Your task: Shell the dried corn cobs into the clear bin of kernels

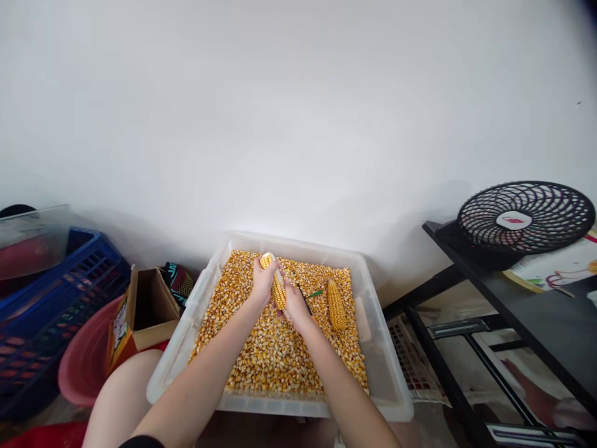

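**Corn cob held over a tub of kernels**

Left hand [262, 280] wrapped around the upper part of a corn cob [278, 289], fingers closed on it. Right hand [295, 303] clasped at the cob's lower end, fingers closed there and on a thin dark tool [305, 303] with a green tip. Directly beneath the fingers, loose kernels [275, 351] filling a clear plastic tub [394, 373]. Just right of the fingers, a second cob [336, 304] lying on the kernels.

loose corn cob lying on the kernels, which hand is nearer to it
Right. The right hand sits just left of the loose corn cob, not touching it. The left hand is farther left, beyond the held cob.
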Demonstrator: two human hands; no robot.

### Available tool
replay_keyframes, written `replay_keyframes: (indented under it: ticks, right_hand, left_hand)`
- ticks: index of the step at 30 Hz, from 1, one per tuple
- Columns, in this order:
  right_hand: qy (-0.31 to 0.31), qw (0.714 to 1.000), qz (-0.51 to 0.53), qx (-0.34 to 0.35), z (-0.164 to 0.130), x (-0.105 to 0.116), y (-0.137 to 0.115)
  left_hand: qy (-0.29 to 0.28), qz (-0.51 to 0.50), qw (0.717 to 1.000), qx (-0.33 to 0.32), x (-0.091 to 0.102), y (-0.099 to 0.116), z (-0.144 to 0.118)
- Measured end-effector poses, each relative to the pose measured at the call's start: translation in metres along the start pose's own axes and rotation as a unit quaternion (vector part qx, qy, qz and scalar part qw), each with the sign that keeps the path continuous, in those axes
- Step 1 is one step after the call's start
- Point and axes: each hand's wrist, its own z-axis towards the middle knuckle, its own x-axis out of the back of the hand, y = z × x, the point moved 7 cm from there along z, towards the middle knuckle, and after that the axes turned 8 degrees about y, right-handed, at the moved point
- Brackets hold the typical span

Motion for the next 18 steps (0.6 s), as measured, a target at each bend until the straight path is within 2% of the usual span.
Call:
replay_keyframes:
  ticks: [6, 10, 13, 18]
  right_hand:
    - [-0.022, 0.999, -0.013, 0.042, -0.006, -0.004, -0.014]
    - [0.002, 0.999, -0.036, 0.036, -0.003, -0.001, -0.008]
    - [0.015, 0.999, -0.028, 0.028, -0.001, 0.001, -0.007]
    - [-0.047, 0.997, -0.03, 0.061, -0.004, -0.004, -0.015]
  left_hand:
    - [0.0, 0.021, 1.0, -0.002, -0.001, 0.006, -0.002]
    - [-0.019, 0.026, 0.999, -0.022, -0.004, 0.006, -0.004]
    - [-0.022, 0.021, 0.999, -0.011, -0.006, 0.005, -0.005]
    - [0.006, -0.007, 1.0, 0.002, -0.001, 0.01, 0.0]
